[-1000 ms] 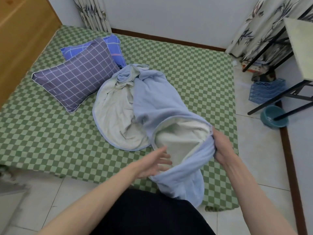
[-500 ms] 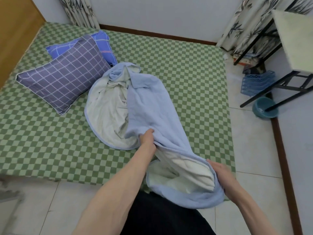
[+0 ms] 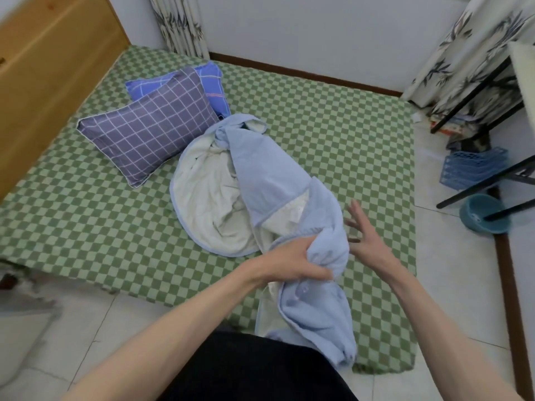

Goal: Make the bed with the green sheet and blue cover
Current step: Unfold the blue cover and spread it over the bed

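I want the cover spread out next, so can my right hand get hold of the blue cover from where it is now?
Probably yes. The right hand hangs open beside the bunched blue cover, with nothing between them; the left hand already grips that bunch.

Right hand now off the blue cover, fingers spread; left hand newly bunching it.

The blue cover lies bunched up on the green sheet, pale inner side showing, just right of the purple grid pillow. A blue pillow pokes out behind that one. The left hand grips a wad of the cover at its near end, which hangs off the bed edge. The right hand is just right of the cover, fingers spread.
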`<state>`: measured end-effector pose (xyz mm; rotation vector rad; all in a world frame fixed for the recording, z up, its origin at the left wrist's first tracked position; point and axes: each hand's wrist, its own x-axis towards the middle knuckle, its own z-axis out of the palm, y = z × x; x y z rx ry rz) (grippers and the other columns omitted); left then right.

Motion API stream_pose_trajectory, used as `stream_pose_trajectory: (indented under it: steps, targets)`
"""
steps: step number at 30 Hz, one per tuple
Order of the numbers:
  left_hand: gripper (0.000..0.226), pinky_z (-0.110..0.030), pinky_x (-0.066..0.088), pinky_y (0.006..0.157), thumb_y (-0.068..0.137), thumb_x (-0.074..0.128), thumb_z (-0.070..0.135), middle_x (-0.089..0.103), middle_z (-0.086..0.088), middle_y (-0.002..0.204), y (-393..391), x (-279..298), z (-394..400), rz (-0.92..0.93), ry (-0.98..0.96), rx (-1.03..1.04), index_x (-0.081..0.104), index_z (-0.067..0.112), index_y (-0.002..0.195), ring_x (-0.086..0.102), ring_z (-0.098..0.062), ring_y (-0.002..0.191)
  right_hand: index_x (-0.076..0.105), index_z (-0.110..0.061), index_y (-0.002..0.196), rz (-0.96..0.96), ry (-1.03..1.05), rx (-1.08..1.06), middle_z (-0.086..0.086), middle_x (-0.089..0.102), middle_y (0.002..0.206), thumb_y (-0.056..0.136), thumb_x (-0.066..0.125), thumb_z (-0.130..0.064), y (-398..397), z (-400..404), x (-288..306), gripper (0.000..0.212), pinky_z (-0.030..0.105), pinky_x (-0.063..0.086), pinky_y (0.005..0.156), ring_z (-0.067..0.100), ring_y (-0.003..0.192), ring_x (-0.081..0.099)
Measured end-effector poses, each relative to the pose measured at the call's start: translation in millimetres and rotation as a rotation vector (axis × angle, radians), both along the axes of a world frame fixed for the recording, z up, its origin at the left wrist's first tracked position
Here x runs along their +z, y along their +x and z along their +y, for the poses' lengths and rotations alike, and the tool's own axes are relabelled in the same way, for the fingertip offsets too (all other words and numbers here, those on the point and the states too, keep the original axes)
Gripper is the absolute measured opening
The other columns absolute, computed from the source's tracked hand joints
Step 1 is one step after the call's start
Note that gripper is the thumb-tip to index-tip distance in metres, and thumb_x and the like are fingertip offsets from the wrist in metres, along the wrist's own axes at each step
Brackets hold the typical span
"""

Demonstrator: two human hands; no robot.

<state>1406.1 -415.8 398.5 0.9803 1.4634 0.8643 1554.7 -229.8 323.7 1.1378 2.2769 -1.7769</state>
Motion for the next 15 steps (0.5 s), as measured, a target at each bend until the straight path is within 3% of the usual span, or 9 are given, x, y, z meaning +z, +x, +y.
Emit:
stream_pose_trajectory:
  steps: [3, 5, 6, 8, 10, 11, 13, 15]
  targets:
    - [0.039, -0.014, 0.048, 0.082, 0.083, 0.077, 0.026, 0.066, 0.026, 0.11, -13, -5, -24, 0.05, -0.046, -0.077, 0.059, 0.044, 0.112, 0.061, 0.007, 0.103, 0.002, -0.046, 0.157, 0.002, 0.159, 0.33, -0.024, 0.009, 0.163, 0.081, 0.079, -0.042, -58, -10, 8, 0.108, 0.029, 0.023, 0.119, 0.0, 0.148, 0.017]
    - [0.043, -0.019, 0.049, 0.083, 0.081, 0.073, 0.023, 0.065, 0.024, 0.111, -24, -7, -39, 0.091, -0.087, -0.133, 0.058, 0.042, 0.116, 0.061, 0.004, 0.101, 0.003, -0.03, 0.161, 0.026, 0.166, 0.541, -0.014, 0.006, 0.165, 0.091, 0.07, -0.038, -91, -24, 7, 0.098, 0.033, 0.015, 0.125, 0.007, 0.152, 0.013]
    - [0.045, -0.015, 0.047, 0.078, 0.08, 0.071, 0.021, 0.063, 0.03, 0.104, -31, -5, -47, 0.093, -0.107, -0.156, 0.058, 0.05, 0.111, 0.06, 0.008, 0.094, 0.005, -0.025, 0.161, 0.007, 0.13, 0.637, -0.009, 0.007, 0.166, 0.095, 0.067, -0.034, -106, -33, 7, 0.091, 0.035, 0.016, 0.125, 0.01, 0.152, 0.014]
    - [0.051, -0.007, 0.042, 0.068, 0.077, 0.068, 0.017, 0.06, 0.039, 0.086, -53, -1, -62, 0.114, -0.13, -0.173, 0.055, 0.062, 0.094, 0.057, 0.013, 0.079, 0.024, -0.024, 0.158, -0.17, 0.039, 0.786, 0.002, 0.028, 0.163, 0.099, 0.061, -0.026, -130, -57, 1, 0.07, 0.032, 0.034, 0.116, 0.018, 0.148, 0.031]
    - [0.048, -0.009, 0.048, 0.069, 0.072, 0.067, 0.017, 0.066, 0.034, 0.092, -84, -1, -80, 0.149, -0.168, -0.074, 0.059, 0.057, 0.097, 0.063, 0.011, 0.084, 0.05, -0.014, 0.144, -0.415, 0.03, 0.868, 0.01, 0.055, 0.143, 0.098, 0.059, -0.013, -145, -85, -8, 0.046, 0.025, 0.047, 0.093, 0.026, 0.132, 0.053]
    - [0.044, -0.015, 0.052, 0.072, 0.07, 0.067, 0.016, 0.071, 0.025, 0.097, -105, -5, -89, 0.163, -0.187, 0.02, 0.063, 0.047, 0.1, 0.066, 0.006, 0.088, 0.056, -0.008, 0.137, -0.493, 0.069, 0.895, 0.014, 0.06, 0.136, 0.098, 0.057, -0.01, -151, -98, -16, 0.039, 0.026, 0.048, 0.09, 0.03, 0.127, 0.057]
    - [0.034, -0.025, 0.055, 0.07, 0.069, 0.065, 0.012, 0.074, 0.011, 0.095, -151, -22, -112, 0.248, -0.222, 0.219, 0.068, 0.031, 0.097, 0.069, -0.005, 0.086, 0.058, -0.001, 0.131, -0.536, 0.122, 0.905, 0.018, 0.059, 0.136, 0.101, 0.051, -0.018, -162, -118, -27, 0.035, 0.035, 0.045, 0.099, 0.033, 0.127, 0.056]
    - [0.026, -0.025, 0.051, 0.061, 0.07, 0.065, 0.008, 0.072, 0.013, 0.083, -195, -42, -138, 0.354, -0.293, 0.347, 0.069, 0.027, 0.088, 0.067, -0.01, 0.076, 0.062, -0.009, 0.129, -0.526, 0.06, 0.822, 0.008, 0.062, 0.134, 0.099, 0.046, -0.043, -176, -131, -27, 0.048, 0.033, 0.048, 0.098, 0.025, 0.12, 0.06]
